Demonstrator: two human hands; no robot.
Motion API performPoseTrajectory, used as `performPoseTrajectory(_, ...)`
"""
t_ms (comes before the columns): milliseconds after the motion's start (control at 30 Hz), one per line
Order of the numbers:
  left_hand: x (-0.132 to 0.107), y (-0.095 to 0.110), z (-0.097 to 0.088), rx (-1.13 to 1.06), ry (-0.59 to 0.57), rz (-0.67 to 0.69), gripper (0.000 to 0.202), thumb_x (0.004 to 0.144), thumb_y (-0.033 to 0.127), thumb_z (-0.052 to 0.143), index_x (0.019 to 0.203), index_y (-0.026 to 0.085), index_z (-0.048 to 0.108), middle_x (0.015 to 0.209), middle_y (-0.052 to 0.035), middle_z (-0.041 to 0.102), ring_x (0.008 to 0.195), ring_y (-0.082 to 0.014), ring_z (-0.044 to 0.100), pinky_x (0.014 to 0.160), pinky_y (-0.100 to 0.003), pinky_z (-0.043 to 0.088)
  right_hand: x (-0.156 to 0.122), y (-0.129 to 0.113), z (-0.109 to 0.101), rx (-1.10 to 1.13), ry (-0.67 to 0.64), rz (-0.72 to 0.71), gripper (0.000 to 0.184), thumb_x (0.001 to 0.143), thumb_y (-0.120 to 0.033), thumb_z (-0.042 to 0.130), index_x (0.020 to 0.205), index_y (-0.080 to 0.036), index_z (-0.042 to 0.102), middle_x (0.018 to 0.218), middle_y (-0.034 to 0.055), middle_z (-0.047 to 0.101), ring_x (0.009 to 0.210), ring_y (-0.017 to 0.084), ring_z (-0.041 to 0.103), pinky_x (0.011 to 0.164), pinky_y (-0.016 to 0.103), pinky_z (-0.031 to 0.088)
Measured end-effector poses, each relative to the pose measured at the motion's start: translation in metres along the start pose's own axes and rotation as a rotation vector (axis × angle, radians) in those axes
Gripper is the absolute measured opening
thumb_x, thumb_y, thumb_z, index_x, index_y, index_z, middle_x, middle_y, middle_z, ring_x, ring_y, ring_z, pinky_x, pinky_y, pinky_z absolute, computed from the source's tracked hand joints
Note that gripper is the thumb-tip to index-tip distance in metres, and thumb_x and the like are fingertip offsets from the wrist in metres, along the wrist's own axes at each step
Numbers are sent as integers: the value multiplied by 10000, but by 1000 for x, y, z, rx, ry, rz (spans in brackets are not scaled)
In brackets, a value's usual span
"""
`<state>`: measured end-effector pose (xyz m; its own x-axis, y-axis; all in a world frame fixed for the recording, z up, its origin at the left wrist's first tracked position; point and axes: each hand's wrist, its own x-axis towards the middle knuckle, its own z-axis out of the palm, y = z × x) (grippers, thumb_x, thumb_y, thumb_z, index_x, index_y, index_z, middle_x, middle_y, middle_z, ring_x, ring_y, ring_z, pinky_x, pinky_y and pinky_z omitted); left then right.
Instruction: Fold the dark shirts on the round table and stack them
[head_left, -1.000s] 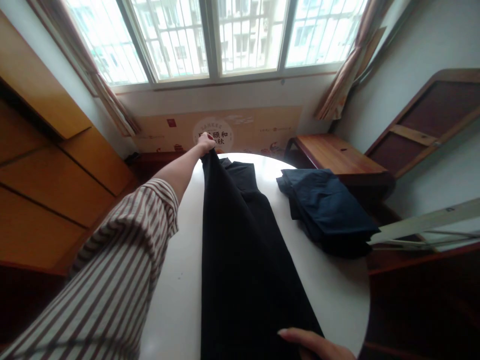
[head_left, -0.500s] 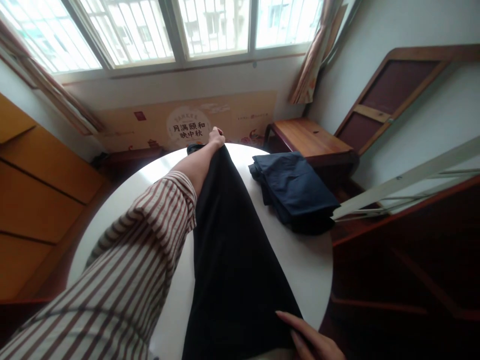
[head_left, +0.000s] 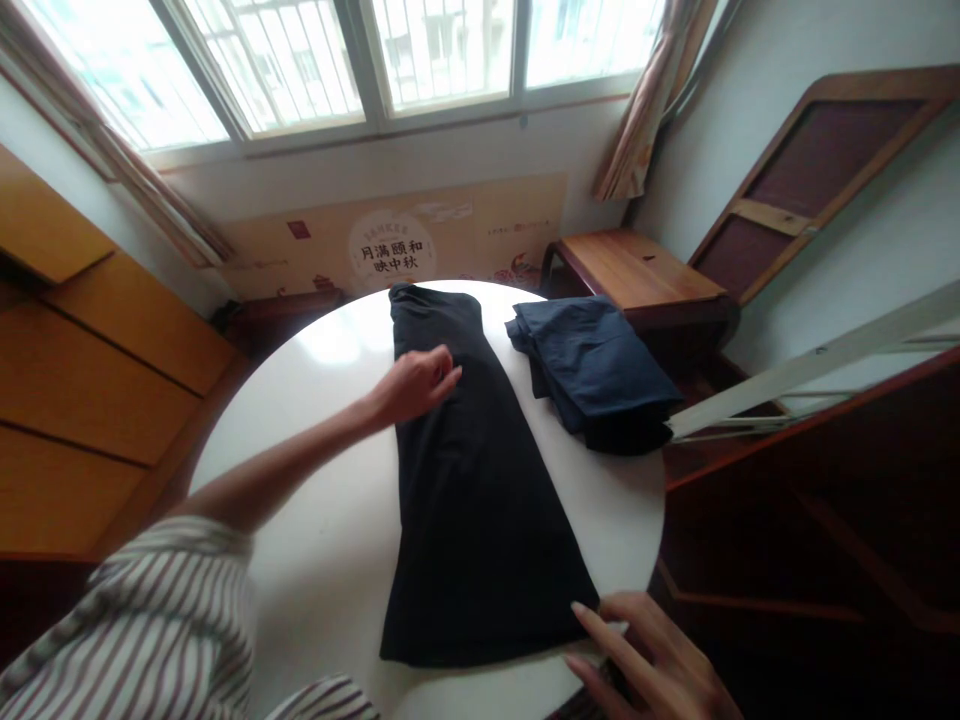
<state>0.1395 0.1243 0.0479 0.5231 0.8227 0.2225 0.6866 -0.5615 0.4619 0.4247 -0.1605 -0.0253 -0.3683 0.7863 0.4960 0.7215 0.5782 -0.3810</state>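
Note:
A black skirt [head_left: 480, 500], folded narrow, lies lengthwise on the round white table [head_left: 315, 570], with its gathered waist at the far end and its wider hem close to me. My left hand [head_left: 421, 383] is over the upper left part of the skirt, its fingers curled in and nothing visible in them. At the hem's right corner is my right hand [head_left: 645, 655]. Its index fingertip touches the cloth, while the thumb stands apart below the hem. Folded dark blue clothing [head_left: 600, 355] rests to the right of the skirt, with black cloth under it.
Behind the table's right side stands a low wooden table [head_left: 637, 265]. A pale metal frame [head_left: 817, 355] and dark red wood border the right. Orange cabinets [head_left: 112, 390] line the left. A printed banner [head_left: 465, 235] hangs below the barred windows.
My left hand has let go of the skirt's far end and come back toward me. The skirt now lies flatter, with its hem fully visible. My right hand stays by the near right corner.

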Motion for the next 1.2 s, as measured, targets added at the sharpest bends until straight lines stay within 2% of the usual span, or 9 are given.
performPoseTrajectory(133,-174,41,14,1,-228,72,231,898,443,595,820,227,571,646,-9,575,535,-155,519,555,-283,345,16,10,1,-95,-176,-153,450,881,-270,658,1323,-205,607,1411,144,546,1323,329,487,992,498,538)
performPoseTrajectory(200,-228,53,22,8,-239,31,329,802,508,699,962,246,584,739,-28,635,591,-191,579,578,-300,389,21,13,2,-78,-219,-209,434,894,-244,639,1321,-177,602,1452,145,506,1370,324,431,1022,499,520)
performPoseTrajectory(267,-257,61,28,15,-204,-13,437,770,487,735,1089,253,551,812,-38,659,653,-216,613,615,-315,427,22,15,3,-67,-242,-257,411,912,-215,611,1319,-157,599,1441,145,519,1367,304,441,1029,471,525)
performPoseTrajectory(367,-270,67,36,-14,-100,-46,300,867,294,628,1132,250,495,811,-23,647,683,-202,617,634,-305,446,18,16,5,-50,-244,-284,401,929,-157,571,1329,-131,585,1418,151,541,1359,279,457,1040,432,524)
performPoseTrajectory(467,-269,71,44,-51,-33,-62,265,889,219,565,1132,234,461,807,-18,634,680,-182,610,622,-288,454,15,16,6,-10,-203,-282,393,935,-137,554,1326,-113,579,1389,161,565,1332,266,492,1033,410,533)
performPoseTrajectory(733,-279,78,45,27,-109,179,333,899,54,413,1190,201,479,969,-74,678,784,-201,637,715,-321,508,17,25,0,-63,-180,-362,386,921,-32,451,1256,-104,627,1311,142,631,1271,229,558,1006,357,557)
performPoseTrajectory(867,-285,84,45,160,-163,224,381,906,20,379,1235,182,481,996,-83,682,734,-198,636,714,-351,516,21,28,-9,-111,-250,-412,389,910,-20,444,1225,-120,649,1277,129,656,1236,213,579,978,347,562)
performPoseTrajectory(1033,-287,90,52,239,-33,41,510,920,92,445,1420,155,367,1015,-90,650,791,-207,623,730,-367,544,38,13,-6,-185,-270,-398,305,910,-133,498,1152,-163,682,1187,112,694,1070,262,635,976,530,501)
performPoseTrajectory(1200,-289,88,59,256,108,102,417,918,102,483,1333,139,501,914,-71,618,751,-187,595,706,-340,545,48,0,2,-234,-301,-447,338,928,-236,545,1225,-114,651,1214,149,677,1075,294,627,910,493,545)
